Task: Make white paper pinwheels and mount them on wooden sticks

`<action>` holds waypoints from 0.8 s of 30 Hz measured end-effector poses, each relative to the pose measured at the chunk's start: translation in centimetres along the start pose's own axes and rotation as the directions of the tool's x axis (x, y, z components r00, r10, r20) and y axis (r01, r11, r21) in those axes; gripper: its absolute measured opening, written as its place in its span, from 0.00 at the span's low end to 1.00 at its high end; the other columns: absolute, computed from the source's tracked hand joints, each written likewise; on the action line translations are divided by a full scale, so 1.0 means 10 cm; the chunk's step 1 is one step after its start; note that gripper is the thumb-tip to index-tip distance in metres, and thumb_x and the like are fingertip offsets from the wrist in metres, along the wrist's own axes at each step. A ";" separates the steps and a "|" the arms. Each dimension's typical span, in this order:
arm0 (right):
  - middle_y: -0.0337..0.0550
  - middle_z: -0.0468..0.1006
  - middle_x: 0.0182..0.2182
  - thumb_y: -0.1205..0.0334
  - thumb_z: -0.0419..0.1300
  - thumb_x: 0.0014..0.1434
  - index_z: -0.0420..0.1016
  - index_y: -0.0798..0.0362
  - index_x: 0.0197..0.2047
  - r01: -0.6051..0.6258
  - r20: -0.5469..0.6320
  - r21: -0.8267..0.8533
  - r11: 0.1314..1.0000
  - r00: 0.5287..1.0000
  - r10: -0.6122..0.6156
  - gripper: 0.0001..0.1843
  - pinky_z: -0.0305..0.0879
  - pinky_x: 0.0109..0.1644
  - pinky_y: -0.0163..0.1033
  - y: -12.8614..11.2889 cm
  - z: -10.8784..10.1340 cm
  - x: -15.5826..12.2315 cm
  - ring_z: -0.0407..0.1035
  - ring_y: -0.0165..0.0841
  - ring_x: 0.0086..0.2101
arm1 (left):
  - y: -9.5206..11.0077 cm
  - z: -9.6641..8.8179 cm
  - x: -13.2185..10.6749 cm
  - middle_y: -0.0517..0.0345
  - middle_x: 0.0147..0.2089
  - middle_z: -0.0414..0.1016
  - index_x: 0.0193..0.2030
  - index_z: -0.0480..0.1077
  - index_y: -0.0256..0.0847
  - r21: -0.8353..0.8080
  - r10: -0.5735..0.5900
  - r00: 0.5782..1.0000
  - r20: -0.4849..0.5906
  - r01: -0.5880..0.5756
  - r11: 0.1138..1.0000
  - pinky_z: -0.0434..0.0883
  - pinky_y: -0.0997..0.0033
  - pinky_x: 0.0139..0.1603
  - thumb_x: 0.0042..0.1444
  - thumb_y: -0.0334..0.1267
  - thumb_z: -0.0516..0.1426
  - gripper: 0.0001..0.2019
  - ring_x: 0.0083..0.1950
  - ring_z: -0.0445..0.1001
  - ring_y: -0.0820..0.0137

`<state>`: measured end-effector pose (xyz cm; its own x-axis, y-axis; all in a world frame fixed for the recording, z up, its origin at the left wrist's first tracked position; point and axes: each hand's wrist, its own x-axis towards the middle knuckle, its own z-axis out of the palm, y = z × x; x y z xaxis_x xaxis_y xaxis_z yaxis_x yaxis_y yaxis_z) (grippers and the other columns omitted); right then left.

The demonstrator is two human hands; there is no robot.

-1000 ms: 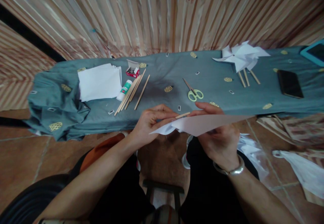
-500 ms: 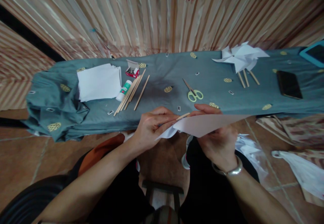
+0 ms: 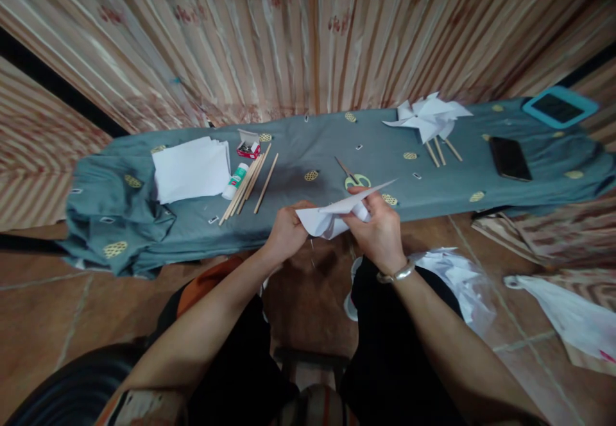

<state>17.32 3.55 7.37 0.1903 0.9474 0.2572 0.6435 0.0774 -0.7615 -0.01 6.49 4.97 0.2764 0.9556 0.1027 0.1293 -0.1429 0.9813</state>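
Note:
Both hands hold a folded white paper piece (image 3: 337,214) in front of the near edge of a low bench draped in grey-blue cloth (image 3: 298,156). My left hand (image 3: 285,233) is closed on the paper's left, crumpled end. My right hand (image 3: 378,228), with a metal bracelet at the wrist, pinches its right side, where a pointed flap sticks out to the right. The thin wooden stick seen earlier is hidden. Yellow-handled scissors (image 3: 353,178) lie on the cloth just beyond the paper.
On the cloth: a stack of white paper (image 3: 191,169), a glue stick (image 3: 235,181), a small red box (image 3: 249,146), several wooden sticks (image 3: 250,179), finished paper pinwheels (image 3: 426,117), a black phone (image 3: 510,158), a blue-framed tablet (image 3: 558,106). Plastic bags (image 3: 568,314) lie on the floor right.
The view pulled back and shifted. My hands drew closer together and bunched the paper, which now looks smaller and more folded; the stick between my fingers is no longer visible.

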 end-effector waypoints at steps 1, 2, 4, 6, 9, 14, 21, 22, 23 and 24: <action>0.44 0.82 0.36 0.59 0.62 0.51 0.74 0.51 0.47 -0.010 0.010 0.002 1.000 1.000 0.010 0.18 0.70 0.37 0.42 0.01 0.00 0.01 0.76 0.40 0.34 | -0.01 0.00 0.00 0.58 0.29 0.77 0.27 0.77 0.37 -0.009 -0.001 1.000 -0.003 0.001 1.000 0.68 0.76 0.32 0.45 0.27 0.57 0.07 0.31 0.74 0.71; 0.44 0.82 0.35 0.59 0.62 0.51 0.74 0.51 0.46 -0.025 0.019 0.004 1.000 1.000 0.025 0.17 0.69 0.37 0.42 0.01 0.01 0.02 0.76 0.40 0.34 | -0.02 0.01 0.01 0.58 0.29 0.77 0.27 0.77 0.37 -0.014 0.003 1.000 -0.003 -0.003 1.000 0.68 0.76 0.32 0.45 0.27 0.57 0.07 0.32 0.74 0.71; 0.43 0.82 0.35 0.60 0.62 0.51 0.74 0.51 0.44 -0.052 0.040 0.024 0.998 0.998 0.051 0.15 0.69 0.37 0.42 0.01 0.01 0.04 0.76 0.40 0.33 | -0.03 0.00 0.00 0.58 0.29 0.77 0.26 0.76 0.37 -0.018 0.007 1.000 -0.008 -0.007 1.000 0.68 0.76 0.33 0.45 0.28 0.57 0.06 0.32 0.74 0.71; 0.42 0.82 0.34 0.59 0.63 0.51 0.73 0.51 0.44 -0.055 0.059 0.067 0.996 0.997 0.051 0.15 0.69 0.39 0.42 0.01 0.02 0.05 0.76 0.39 0.34 | -0.02 0.00 0.00 0.59 0.27 0.76 0.26 0.76 0.36 -0.004 -0.003 1.000 -0.016 0.002 1.000 0.67 0.76 0.32 0.45 0.29 0.57 0.05 0.31 0.73 0.71; 0.41 0.82 0.35 0.59 0.63 0.51 0.72 0.50 0.47 -0.030 0.074 0.140 0.990 0.997 0.020 0.18 0.69 0.41 0.43 0.03 0.03 0.05 0.76 0.38 0.34 | 0.01 -0.02 -0.02 0.58 0.28 0.76 0.27 0.76 0.36 0.031 0.000 1.000 -0.027 0.001 1.000 0.66 0.76 0.31 0.46 0.30 0.57 0.05 0.30 0.73 0.71; 0.40 0.82 0.36 0.60 0.62 0.52 0.71 0.49 0.50 -0.027 0.102 0.220 0.975 0.995 0.005 0.20 0.69 0.42 0.43 0.09 0.06 0.04 0.76 0.37 0.35 | 0.04 -0.05 -0.03 0.56 0.30 0.77 0.29 0.76 0.37 0.097 0.003 1.000 -0.014 -0.002 0.995 0.67 0.74 0.32 0.48 0.32 0.57 0.06 0.32 0.74 0.69; 0.40 0.81 0.35 0.58 0.63 0.52 0.71 0.49 0.48 -0.018 0.130 0.283 0.959 0.991 -0.020 0.19 0.70 0.42 0.43 0.13 0.10 0.07 0.75 0.36 0.36 | 0.01 -0.04 -0.03 0.57 0.31 0.79 0.29 0.77 0.38 0.070 -0.003 0.999 0.036 0.001 0.998 0.70 0.70 0.38 0.50 0.42 0.60 0.10 0.34 0.75 0.66; 0.40 0.81 0.35 0.58 0.63 0.52 0.71 0.49 0.48 -0.025 0.136 0.292 0.956 0.991 -0.015 0.19 0.70 0.41 0.42 0.13 0.10 0.08 0.75 0.36 0.35 | 0.02 -0.04 -0.03 0.57 0.31 0.80 0.29 0.78 0.38 0.053 -0.017 0.999 0.043 0.015 0.998 0.71 0.70 0.38 0.49 0.43 0.60 0.10 0.34 0.75 0.66; 0.39 0.81 0.34 0.58 0.64 0.51 0.72 0.50 0.48 -0.037 0.144 0.302 0.953 0.989 -0.007 0.20 0.70 0.40 0.42 0.14 0.11 0.09 0.74 0.35 0.34 | 0.01 -0.04 -0.03 0.56 0.31 0.80 0.30 0.78 0.38 0.039 -0.031 0.998 0.050 0.029 0.999 0.71 0.70 0.39 0.49 0.44 0.61 0.11 0.34 0.75 0.66; 0.39 0.81 0.33 0.58 0.64 0.50 0.72 0.50 0.47 -0.054 0.158 0.314 0.948 0.987 0.004 0.20 0.70 0.39 0.41 0.15 0.11 0.10 0.74 0.34 0.33 | 0.01 -0.05 -0.03 0.56 0.32 0.80 0.30 0.78 0.38 0.026 -0.044 0.998 0.055 0.043 0.999 0.71 0.70 0.39 0.48 0.44 0.62 0.11 0.35 0.76 0.66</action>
<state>17.69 4.99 5.83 0.0734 0.9850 0.1565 0.3672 0.1192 -0.9225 -0.51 6.30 5.11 0.3223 0.9453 0.0504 0.1661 -0.1089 0.9801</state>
